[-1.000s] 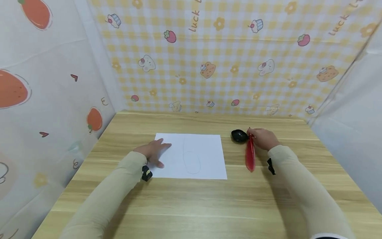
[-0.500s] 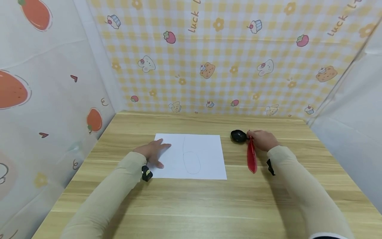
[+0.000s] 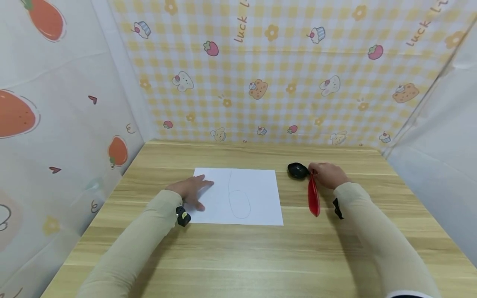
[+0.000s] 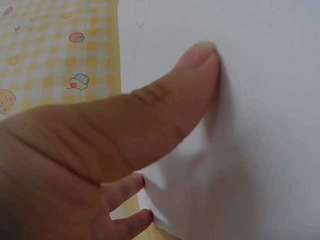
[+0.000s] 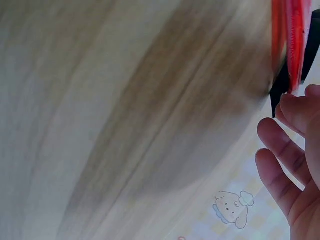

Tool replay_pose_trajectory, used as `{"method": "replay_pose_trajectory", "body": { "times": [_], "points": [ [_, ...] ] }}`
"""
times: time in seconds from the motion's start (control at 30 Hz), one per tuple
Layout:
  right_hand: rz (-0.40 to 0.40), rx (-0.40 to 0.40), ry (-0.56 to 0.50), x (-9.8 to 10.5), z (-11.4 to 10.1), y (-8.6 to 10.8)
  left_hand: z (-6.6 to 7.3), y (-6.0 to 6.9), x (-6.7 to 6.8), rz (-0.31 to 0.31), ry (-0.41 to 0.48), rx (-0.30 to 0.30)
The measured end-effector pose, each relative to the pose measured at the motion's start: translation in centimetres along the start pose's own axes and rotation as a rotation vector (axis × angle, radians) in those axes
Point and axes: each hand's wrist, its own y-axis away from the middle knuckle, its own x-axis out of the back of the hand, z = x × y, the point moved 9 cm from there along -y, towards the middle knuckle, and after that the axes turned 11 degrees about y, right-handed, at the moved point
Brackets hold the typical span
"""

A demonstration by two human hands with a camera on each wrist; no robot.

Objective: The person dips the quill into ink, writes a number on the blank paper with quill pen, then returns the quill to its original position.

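Observation:
My left hand rests with spread fingers on the left part of a white sheet of paper. A thin pencil-like line drawing, shaped like a 6, is on the sheet. In the left wrist view the thumb lies over the paper. My right hand pinches the upper end of a slim, red, partly see-through pouch-like thing, which hangs toward the table. Its exact kind cannot be told. Just left of these fingers is a shiny black oval thing. In the right wrist view, something black shows behind the red thing.
The wood-grain table ends at a yellow checked cloth at the back. White printed cloth walls the left side, and a plain white sheet the right.
The lower end of the red thing has swung slightly to the right. Both hands stay nearly where they were, and the head view has shifted very slightly.

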Motion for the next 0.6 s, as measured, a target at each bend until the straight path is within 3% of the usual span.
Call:
{"method": "replay_pose_trajectory", "body": {
  "times": [0.2, 0.43, 0.6],
  "points": [
    [-0.044, -0.052, -0.072, 1.2, 0.1, 0.5, 0.0, 0.1, 0.3, 0.012, 0.029, -0.003],
    [-0.057, -0.199, -0.201, 1.4, 0.8, 1.6, 0.5, 0.4, 1.1, 0.051, 0.036, -0.086],
    [-0.069, -0.296, -0.333, 1.8, -0.1, 2.7, 0.2, 0.8, 1.7, 0.106, 0.032, -0.122]
  ]
}}
